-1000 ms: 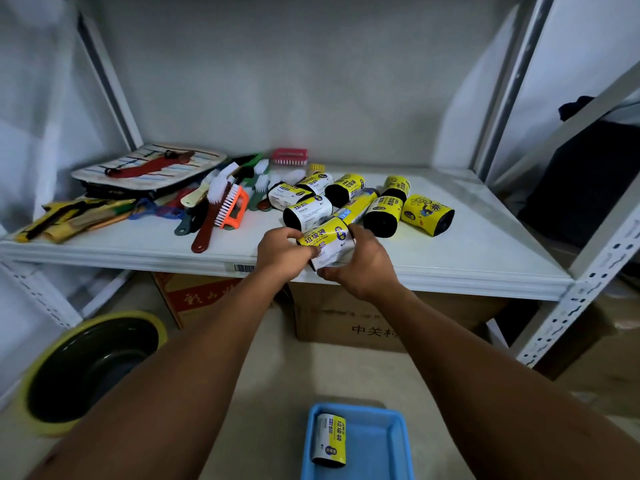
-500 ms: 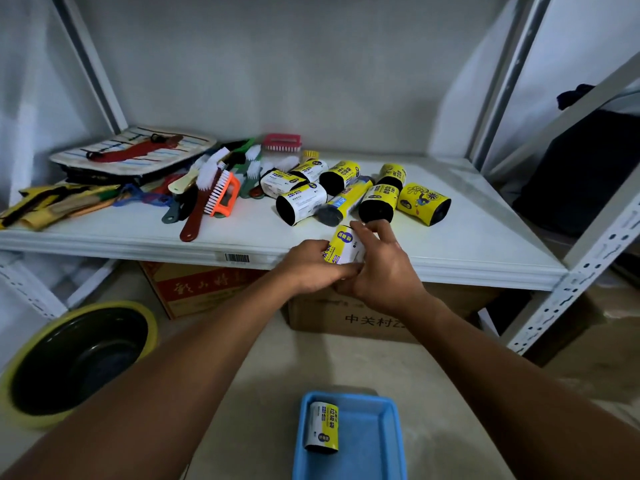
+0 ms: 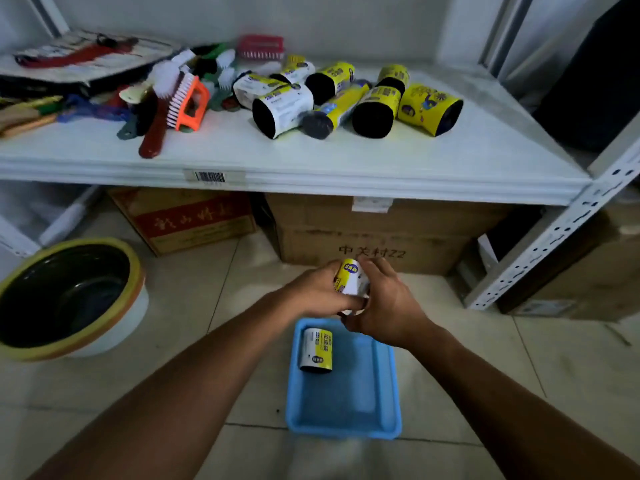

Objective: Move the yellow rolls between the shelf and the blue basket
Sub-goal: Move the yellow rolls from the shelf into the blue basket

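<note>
Both my hands hold one yellow-and-white roll (image 3: 350,279) upright, just above the far edge of the blue basket (image 3: 346,407) on the floor. My left hand (image 3: 317,289) wraps its left side and my right hand (image 3: 388,303) its right side. A second yellow roll (image 3: 316,349) lies in the basket's far left corner. Several more yellow rolls (image 3: 370,98) lie in a heap on the white shelf (image 3: 311,161), right of its middle.
Brushes (image 3: 180,98) and flat packets crowd the shelf's left part. Cardboard boxes (image 3: 374,233) stand under the shelf. A yellow-rimmed basin (image 3: 65,296) sits on the tiled floor at the left. A perforated shelf post (image 3: 554,237) slants down at the right.
My two hands have carried the roll off the shelf's front edge and down to just above the basket. The view has tilted downward with them.
</note>
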Available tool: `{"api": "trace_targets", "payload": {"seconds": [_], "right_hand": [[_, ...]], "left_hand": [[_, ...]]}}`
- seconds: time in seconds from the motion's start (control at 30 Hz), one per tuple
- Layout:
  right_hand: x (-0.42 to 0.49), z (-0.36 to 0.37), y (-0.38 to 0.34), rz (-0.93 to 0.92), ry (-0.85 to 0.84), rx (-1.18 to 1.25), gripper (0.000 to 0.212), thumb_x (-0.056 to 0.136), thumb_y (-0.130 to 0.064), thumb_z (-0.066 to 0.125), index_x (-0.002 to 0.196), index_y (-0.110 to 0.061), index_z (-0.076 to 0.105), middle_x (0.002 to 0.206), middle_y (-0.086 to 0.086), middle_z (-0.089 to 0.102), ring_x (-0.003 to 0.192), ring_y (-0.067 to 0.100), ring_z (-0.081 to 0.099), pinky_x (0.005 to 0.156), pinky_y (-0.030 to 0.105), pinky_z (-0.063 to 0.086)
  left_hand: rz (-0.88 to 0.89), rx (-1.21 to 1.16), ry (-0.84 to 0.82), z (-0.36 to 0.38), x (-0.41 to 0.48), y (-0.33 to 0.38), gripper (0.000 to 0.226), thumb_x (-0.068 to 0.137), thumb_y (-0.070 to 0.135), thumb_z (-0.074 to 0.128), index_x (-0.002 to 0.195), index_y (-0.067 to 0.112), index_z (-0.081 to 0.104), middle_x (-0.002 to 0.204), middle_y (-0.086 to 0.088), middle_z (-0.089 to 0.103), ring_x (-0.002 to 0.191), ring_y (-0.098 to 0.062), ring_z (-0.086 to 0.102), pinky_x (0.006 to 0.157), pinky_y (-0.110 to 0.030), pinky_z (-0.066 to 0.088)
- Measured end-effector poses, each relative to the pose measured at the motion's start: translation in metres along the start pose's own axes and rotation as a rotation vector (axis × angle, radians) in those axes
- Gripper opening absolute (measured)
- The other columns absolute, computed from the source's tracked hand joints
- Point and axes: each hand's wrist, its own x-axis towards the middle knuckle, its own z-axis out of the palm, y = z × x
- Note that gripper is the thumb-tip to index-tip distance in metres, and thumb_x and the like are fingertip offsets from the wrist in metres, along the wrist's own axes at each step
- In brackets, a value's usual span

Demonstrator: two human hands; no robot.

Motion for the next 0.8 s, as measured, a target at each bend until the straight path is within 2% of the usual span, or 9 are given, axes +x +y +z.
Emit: {"api": "trace_targets", "payload": {"seconds": [0.07, 0.13, 0.17, 0.27, 0.37, 0.47, 0.57, 0.67, 0.8], "right_hand": [[-0.007, 0.016, 0.023, 0.013, -0.109, 0.011, 0.092, 0.049, -0.03, 0.083, 0.132, -0.013, 0.046, 0.117, 0.0, 0.051, 0.108, 0.016, 0.051, 0.09, 0.023, 0.044], [-0.012, 0.029, 0.038, 0.025, -0.201, 0.019, 0.089, 0.047, -0.023, 0.085, 0.128, -0.012, 0.048, 0.113, 0.002, 0.053, 0.105, 0.016, 0.05, 0.088, 0.024, 0.043], [-0.013, 0.036, 0.045, 0.021, -0.232, 0.025, 0.086, 0.046, -0.02, 0.085, 0.124, -0.013, 0.051, 0.11, 0.002, 0.054, 0.105, 0.017, 0.05, 0.088, 0.026, 0.045], [-0.015, 0.062, 0.067, 0.03, -0.302, 0.023, 0.082, 0.043, -0.019, 0.081, 0.119, -0.016, 0.051, 0.106, -0.001, 0.047, 0.104, 0.015, 0.047, 0.085, 0.029, 0.049], [-0.019, 0.09, 0.085, 0.054, -0.347, -0.043, 0.092, 0.04, -0.031, 0.073, 0.126, -0.02, 0.043, 0.114, -0.002, 0.045, 0.101, 0.023, 0.055, 0.083, 0.039, 0.052], [-0.024, 0.11, 0.101, 0.064, -0.359, -0.116, 0.098, 0.045, -0.031, 0.081, 0.134, -0.016, 0.041, 0.125, 0.002, 0.048, 0.109, 0.025, 0.055, 0.088, 0.037, 0.049], [-0.03, 0.125, 0.115, 0.047, -0.373, -0.248, 0.102, 0.051, -0.037, 0.082, 0.14, -0.021, 0.037, 0.136, 0.0, 0.05, 0.129, 0.028, 0.043, 0.102, 0.038, 0.039], [-0.032, 0.136, 0.118, 0.007, -0.311, -0.424, 0.098, 0.051, -0.048, 0.08, 0.138, -0.029, 0.038, 0.141, -0.007, 0.048, 0.141, 0.03, 0.02, 0.109, 0.043, 0.023], [-0.026, 0.146, 0.119, 0.006, -0.262, -0.51, 0.1, 0.05, -0.053, 0.081, 0.139, -0.034, 0.038, 0.148, 0.005, 0.03, 0.143, 0.033, 0.01, 0.113, 0.049, 0.014]], "left_hand": [[0.006, -0.048, -0.14, 0.015, 0.007, -0.029, 0.088, 0.071, 0.029, 0.082, 0.144, 0.031, 0.035, 0.127, 0.009, 0.059, 0.117, -0.014, 0.058, 0.101, -0.033, 0.047], [0.041, 0.11, -0.181, 0.031, 0.017, -0.056, 0.119, 0.065, 0.026, 0.087, 0.154, 0.029, 0.01, 0.148, 0.004, 0.043, 0.129, -0.017, 0.049, 0.101, -0.026, 0.043], [0.073, 0.206, -0.177, 0.04, 0.022, -0.068, 0.125, 0.06, 0.027, 0.09, 0.155, 0.028, 0.008, 0.15, 0.002, 0.04, 0.131, -0.018, 0.047, 0.1, -0.025, 0.042], [0.098, 0.431, -0.073, 0.07, 0.034, -0.094, 0.119, 0.052, 0.041, 0.089, 0.149, 0.029, 0.021, 0.142, 0.001, 0.047, 0.127, -0.022, 0.05, 0.099, -0.034, 0.046], [0.108, 0.573, 0.056, 0.094, 0.045, -0.103, 0.1, 0.049, 0.05, 0.085, 0.133, 0.028, 0.035, 0.126, 0.0, 0.053, 0.117, -0.026, 0.055, 0.092, -0.04, 0.049], [0.167, 0.783, 0.103, 0.108, 0.053, -0.113, 0.101, 0.047, 0.061, 0.082, 0.133, 0.028, 0.039, 0.135, -0.001, 0.045, 0.125, -0.027, 0.043, 0.098, -0.041, 0.04], [0.123, 0.865, 0.023, 0.111, 0.059, -0.138, 0.125, 0.046, 0.07, 0.079, 0.149, 0.035, 0.018, 0.158, -0.007, 0.011, 0.144, -0.033, 0.012, 0.113, -0.047, 0.021], [-0.008, 0.891, -0.085, 0.101, 0.065, -0.169, 0.141, 0.046, 0.072, 0.079, 0.151, 0.037, -0.009, 0.162, -0.008, -0.011, 0.148, -0.037, -0.006, 0.118, -0.052, 0.012], [0.027, 0.791, -0.064, 0.098, 0.069, -0.184, 0.131, 0.053, 0.061, 0.083, 0.153, 0.034, 0.002, 0.159, -0.011, 0.014, 0.142, -0.033, 0.028, 0.111, -0.048, 0.033]]}}
